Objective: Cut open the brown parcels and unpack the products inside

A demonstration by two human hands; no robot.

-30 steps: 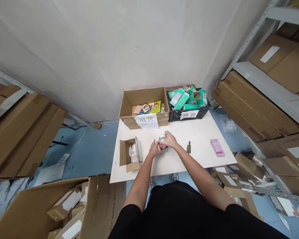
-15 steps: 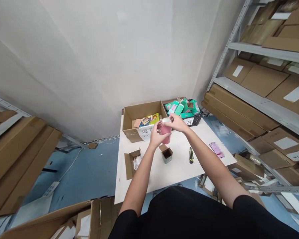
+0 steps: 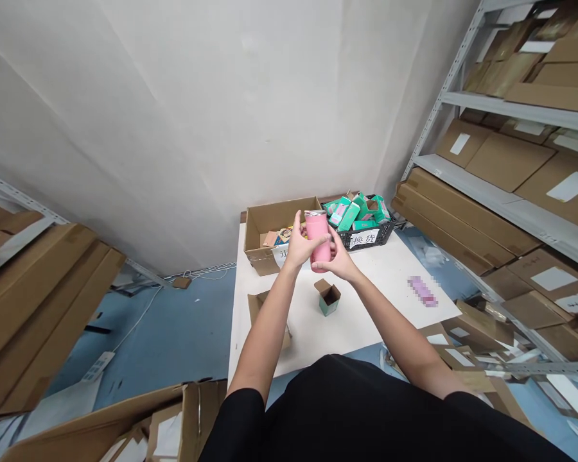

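Note:
A pink tumbler (image 3: 317, 230) with a shiny lid is held up above the table, in front of the bins. My left hand (image 3: 299, 244) grips it from the left, the thumb across its front. From the right, my right hand (image 3: 340, 260) is closed around its lower part. Below on the table stands a small green carton (image 3: 330, 303) with its brown flap open. An open cardboard box (image 3: 254, 307) sits left of it, partly covered by my left forearm.
Behind my hands are a cardboard box (image 3: 262, 262) with small packs and a black crate (image 3: 385, 232) of green cartons. A blurred pink item (image 3: 422, 291) lies at the table's right. Shelves with boxes (image 3: 508, 157) line the right side.
My right hand has shifted from the tumbler's top to its lower side. The tumbler's shiny lid now shows. The yellow-and-black utility knife is now out of sight, and the view has shifted slightly.

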